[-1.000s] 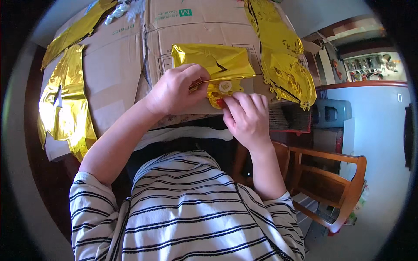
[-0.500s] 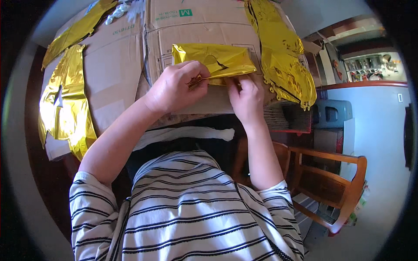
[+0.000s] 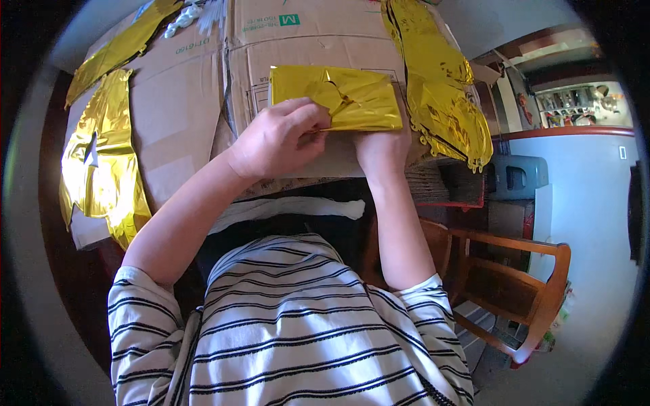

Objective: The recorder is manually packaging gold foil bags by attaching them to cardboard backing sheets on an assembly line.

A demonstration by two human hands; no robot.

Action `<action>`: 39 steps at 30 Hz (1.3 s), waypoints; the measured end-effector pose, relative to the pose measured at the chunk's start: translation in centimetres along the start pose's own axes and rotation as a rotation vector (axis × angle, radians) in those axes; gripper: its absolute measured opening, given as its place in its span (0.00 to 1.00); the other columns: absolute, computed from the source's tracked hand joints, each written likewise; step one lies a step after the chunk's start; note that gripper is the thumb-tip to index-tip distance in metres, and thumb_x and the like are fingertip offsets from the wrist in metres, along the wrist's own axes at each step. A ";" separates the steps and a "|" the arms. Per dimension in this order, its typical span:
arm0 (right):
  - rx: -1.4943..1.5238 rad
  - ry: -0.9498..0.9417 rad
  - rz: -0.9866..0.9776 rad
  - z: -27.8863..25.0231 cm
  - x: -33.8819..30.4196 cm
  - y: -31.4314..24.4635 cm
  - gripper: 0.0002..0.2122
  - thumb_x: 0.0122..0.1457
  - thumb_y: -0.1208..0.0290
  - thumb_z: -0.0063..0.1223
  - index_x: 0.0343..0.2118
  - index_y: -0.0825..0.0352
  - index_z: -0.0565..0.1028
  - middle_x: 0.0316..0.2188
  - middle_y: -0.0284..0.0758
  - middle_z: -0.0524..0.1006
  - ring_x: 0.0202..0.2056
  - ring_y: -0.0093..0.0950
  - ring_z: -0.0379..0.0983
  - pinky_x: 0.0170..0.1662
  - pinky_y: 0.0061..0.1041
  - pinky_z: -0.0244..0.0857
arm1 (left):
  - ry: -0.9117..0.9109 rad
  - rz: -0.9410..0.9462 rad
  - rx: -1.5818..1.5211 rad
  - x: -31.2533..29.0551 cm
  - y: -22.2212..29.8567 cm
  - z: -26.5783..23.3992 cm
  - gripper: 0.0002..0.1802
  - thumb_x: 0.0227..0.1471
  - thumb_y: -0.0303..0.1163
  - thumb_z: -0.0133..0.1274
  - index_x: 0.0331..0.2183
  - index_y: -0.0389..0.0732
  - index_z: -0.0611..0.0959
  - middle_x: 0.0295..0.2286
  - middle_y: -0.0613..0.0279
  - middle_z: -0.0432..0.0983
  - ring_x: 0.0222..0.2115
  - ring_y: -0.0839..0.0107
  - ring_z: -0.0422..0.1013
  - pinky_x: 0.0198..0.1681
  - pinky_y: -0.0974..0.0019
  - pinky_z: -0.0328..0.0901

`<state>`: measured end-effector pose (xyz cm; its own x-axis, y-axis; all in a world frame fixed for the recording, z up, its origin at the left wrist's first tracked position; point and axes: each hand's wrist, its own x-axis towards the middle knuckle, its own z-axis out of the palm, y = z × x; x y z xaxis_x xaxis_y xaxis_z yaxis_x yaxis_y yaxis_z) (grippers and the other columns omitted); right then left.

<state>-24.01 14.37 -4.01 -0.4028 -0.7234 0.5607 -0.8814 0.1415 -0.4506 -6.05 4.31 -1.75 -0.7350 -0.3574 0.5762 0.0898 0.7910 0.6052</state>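
A flat gold foil balloon (image 3: 365,101), folded into a rectangle, lies over the near part of the cardboard, with a crease and dark fold near its middle. My left hand (image 3: 288,135) is closed at its near left edge, pinching the foil between thumb and curled fingers. My right hand (image 3: 382,150) reaches under the near right edge; the foil hides its fingers, so their grip does not show.
Flattened cardboard (image 3: 183,101) covers the table. Limp gold foil shapes lie at the left (image 3: 108,162) and right (image 3: 440,88). At the far left sit a white bundle (image 3: 181,20) and clear thin sticks (image 3: 211,17). A wooden chair (image 3: 508,284) stands at the right.
The foil has been laid flatter, its near edge now straight and lower. My right hand has slid further under it, hiding the fingers. My left hand has barely moved.
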 end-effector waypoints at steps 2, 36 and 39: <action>0.050 0.030 0.022 0.2 -0.1 0.3 0.11 0.50 0.75 0.62 0.38 0.68 0.78 0.36 0.41 0.78 0.38 0.45 0.75 0.41 0.40 0.68 | -0.043 0.042 0.016 -0.1 0.1 0.2 0.09 0.45 0.26 0.61 0.32 0.39 0.79 0.30 0.54 0.77 0.31 0.55 0.75 0.36 0.60 0.72; 0.158 -0.365 0.255 -3.9 7.1 3.4 0.14 0.55 0.75 0.63 0.45 0.70 0.79 0.29 0.30 0.76 0.29 0.16 0.70 0.35 0.17 0.67 | -0.174 0.018 0.361 0.2 0.5 -2.2 0.32 0.48 0.45 0.60 0.52 0.41 0.74 0.59 0.46 0.63 0.62 0.45 0.55 0.66 0.42 0.49; 0.044 -0.391 0.138 -3.1 8.1 4.0 0.12 0.54 0.74 0.63 0.42 0.68 0.80 0.29 0.33 0.77 0.31 0.21 0.73 0.36 0.22 0.68 | -0.189 0.204 0.276 0.1 1.8 -1.8 0.23 0.37 0.35 0.64 0.38 0.40 0.78 0.46 0.52 0.72 0.51 0.50 0.67 0.57 0.45 0.62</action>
<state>-31.53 11.15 0.89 -0.3848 -0.9030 0.1909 -0.8112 0.2322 -0.5367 -4.73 4.82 0.35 -0.8338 -0.1016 0.5426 0.0818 0.9494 0.3034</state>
